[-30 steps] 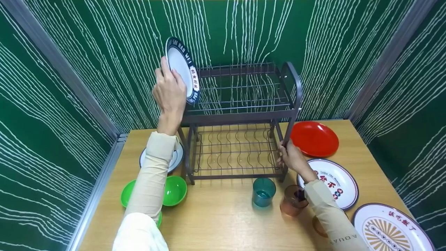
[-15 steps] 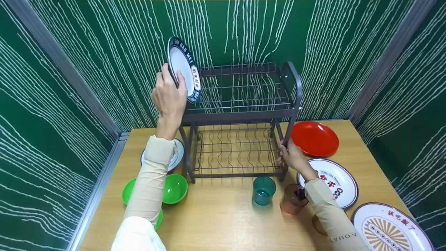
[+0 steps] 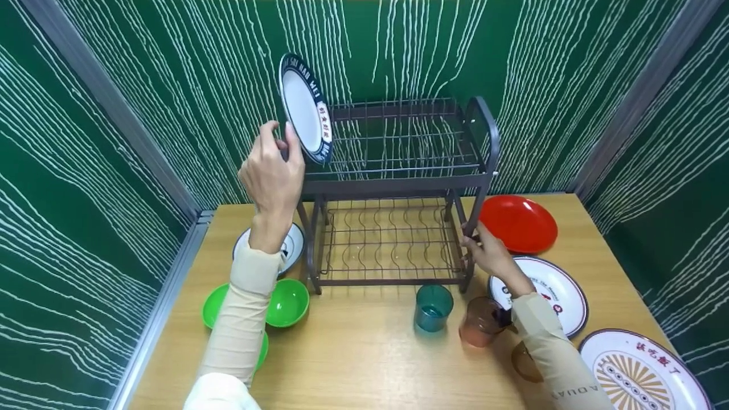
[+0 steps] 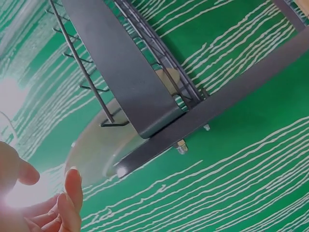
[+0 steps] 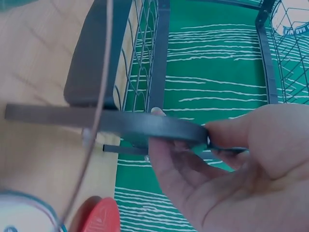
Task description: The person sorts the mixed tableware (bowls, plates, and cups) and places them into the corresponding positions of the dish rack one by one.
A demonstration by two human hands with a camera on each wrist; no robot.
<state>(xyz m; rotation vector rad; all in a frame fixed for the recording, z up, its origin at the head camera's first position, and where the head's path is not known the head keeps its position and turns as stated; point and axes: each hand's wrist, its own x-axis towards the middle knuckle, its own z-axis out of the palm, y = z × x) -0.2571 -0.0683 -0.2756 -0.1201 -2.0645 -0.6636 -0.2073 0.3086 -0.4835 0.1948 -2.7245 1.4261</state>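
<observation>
The blue-rimmed plate (image 3: 306,108) stands upright at the left end of the rack's (image 3: 398,182) top shelf. The left hand (image 3: 272,173), fingers loose, hovers just beside it; the right hand (image 3: 488,255) grips the rack's right front leg. Poorly slotted, the plate could tip off.

My left hand (image 3: 272,173) let go of the plate (image 3: 306,108), which now stands on edge in the rack's (image 3: 398,171) top tier (fingers just beside it).
</observation>
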